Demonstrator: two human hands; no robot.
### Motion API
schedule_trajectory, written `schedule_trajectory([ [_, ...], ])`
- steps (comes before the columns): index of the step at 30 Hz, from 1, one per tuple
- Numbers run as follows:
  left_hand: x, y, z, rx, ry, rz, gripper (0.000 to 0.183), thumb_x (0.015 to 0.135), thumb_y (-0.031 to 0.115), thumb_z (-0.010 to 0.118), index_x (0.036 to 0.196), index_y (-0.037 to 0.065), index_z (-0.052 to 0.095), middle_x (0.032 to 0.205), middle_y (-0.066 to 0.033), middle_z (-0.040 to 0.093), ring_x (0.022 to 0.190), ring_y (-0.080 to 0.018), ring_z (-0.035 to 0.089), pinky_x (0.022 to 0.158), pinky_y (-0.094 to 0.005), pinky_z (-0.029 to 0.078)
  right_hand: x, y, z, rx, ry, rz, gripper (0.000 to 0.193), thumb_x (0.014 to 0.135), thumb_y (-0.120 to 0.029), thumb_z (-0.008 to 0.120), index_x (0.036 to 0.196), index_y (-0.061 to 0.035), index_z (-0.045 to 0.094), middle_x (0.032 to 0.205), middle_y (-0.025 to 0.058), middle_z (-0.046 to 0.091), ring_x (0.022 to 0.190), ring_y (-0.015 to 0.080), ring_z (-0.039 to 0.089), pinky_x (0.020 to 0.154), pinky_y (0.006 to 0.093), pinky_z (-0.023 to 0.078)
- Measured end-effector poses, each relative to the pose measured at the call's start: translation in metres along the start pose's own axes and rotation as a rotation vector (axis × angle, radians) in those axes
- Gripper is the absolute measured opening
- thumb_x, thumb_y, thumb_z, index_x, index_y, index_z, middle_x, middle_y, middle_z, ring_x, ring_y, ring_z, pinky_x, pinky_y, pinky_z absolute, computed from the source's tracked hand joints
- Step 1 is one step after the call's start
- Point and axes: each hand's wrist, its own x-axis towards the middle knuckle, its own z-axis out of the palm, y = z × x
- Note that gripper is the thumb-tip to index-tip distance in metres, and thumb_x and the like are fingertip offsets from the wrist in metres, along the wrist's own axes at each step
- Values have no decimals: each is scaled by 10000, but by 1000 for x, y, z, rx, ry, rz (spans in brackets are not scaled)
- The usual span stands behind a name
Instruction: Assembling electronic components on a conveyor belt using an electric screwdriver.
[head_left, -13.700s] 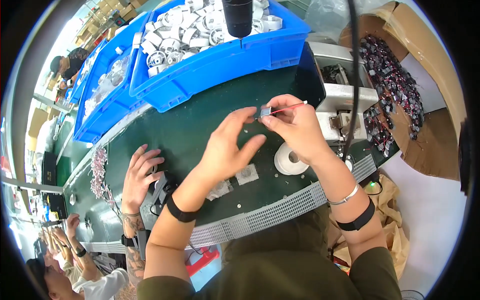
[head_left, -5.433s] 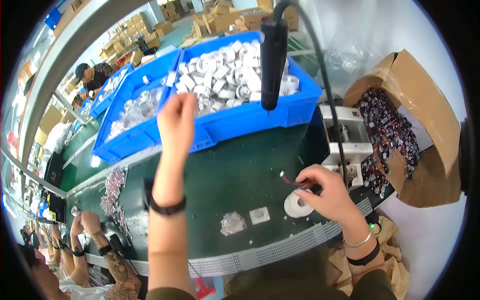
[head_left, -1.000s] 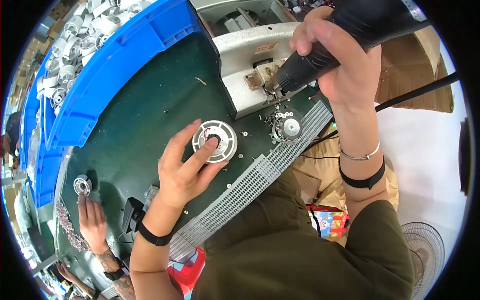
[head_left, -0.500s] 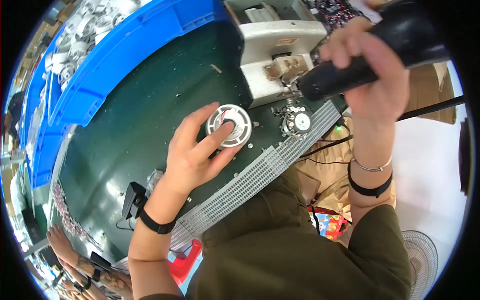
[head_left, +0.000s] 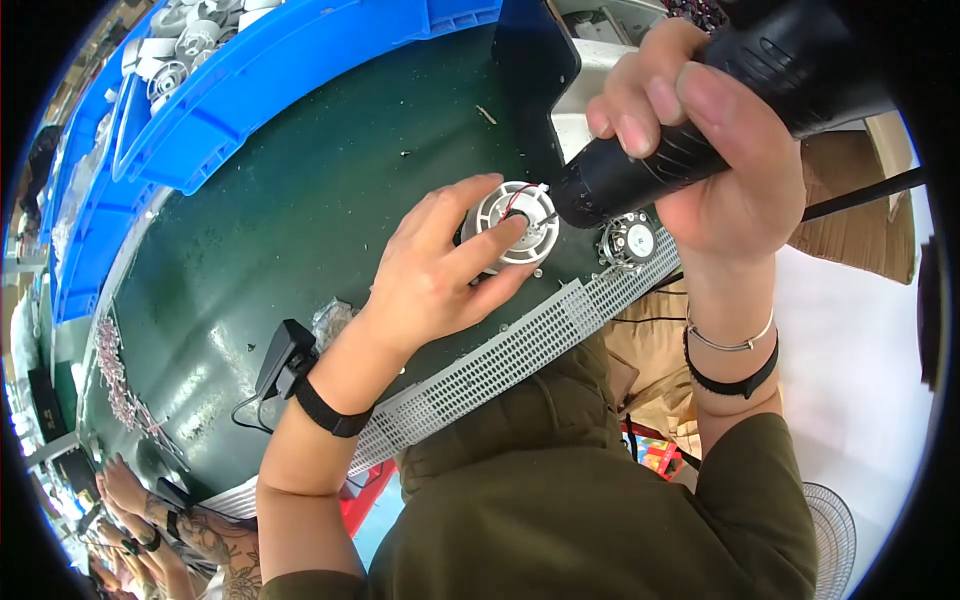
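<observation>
My left hand (head_left: 440,262) is closed round a white round plastic housing (head_left: 546,236) on the green bench, thumb at its near rim and a finger pressed on its middle. Thin red wires (head_left: 512,200) lie inside the housing. My right hand (head_left: 735,165) grips a black power screwdriver (head_left: 635,170), tilted down to the left. Its bit reaches over the housing's inside; whether it touches a screw I cannot tell. Just right of the housing, partly behind the screwdriver, sits a round magnetic-looking holder (head_left: 632,240) with small screws around it.
A blue bin (head_left: 300,75) with white plastic parts (head_left: 190,40) borders the far left. A pale metal machine (head_left: 590,75) stands behind the screwdriver. Perforated grey matting (head_left: 500,355) runs along the near edge. Small wired parts (head_left: 125,390) lie at left, near another person's hands (head_left: 125,490).
The screwdriver has moved left and down from beside the machine to the housing. My left hand and the housing have shifted right in the picture, and the view has also shifted.
</observation>
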Motion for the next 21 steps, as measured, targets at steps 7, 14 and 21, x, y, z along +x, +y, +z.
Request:
schedule_trajectory([
  [7, -2, -1, 2, 1, 0, 2, 328, 609, 156, 757, 898, 76, 623, 1068, -156, 558, 825, -291, 590, 671, -350, 498, -1, 1, 4, 23, 59, 3, 121, 837, -114, 447, 896, -9, 448, 820, 56, 457, 712, 162, 502, 735, 368, 418],
  [14, -3, -2, 3, 0, 0, -11, 331, 606, 156, 755, 901, 73, 629, 1075, -157, 553, 834, -295, 586, 675, -351, 498, 0, 5, 4, 3, 33, 1, 103, 835, -109, 438, 866, -12, 448, 817, 56, 454, 711, 159, 504, 722, 358, 409],
  [21, -2, -1, 2, -4, 1, -16, 334, 608, 158, 754, 905, 73, 630, 1074, -158, 553, 829, -295, 586, 669, -350, 498, 2, 4, 8, -37, 29, -12, 117, 829, -88, 428, 920, -14, 430, 805, 54, 447, 698, 154, 503, 719, 356, 409],
])
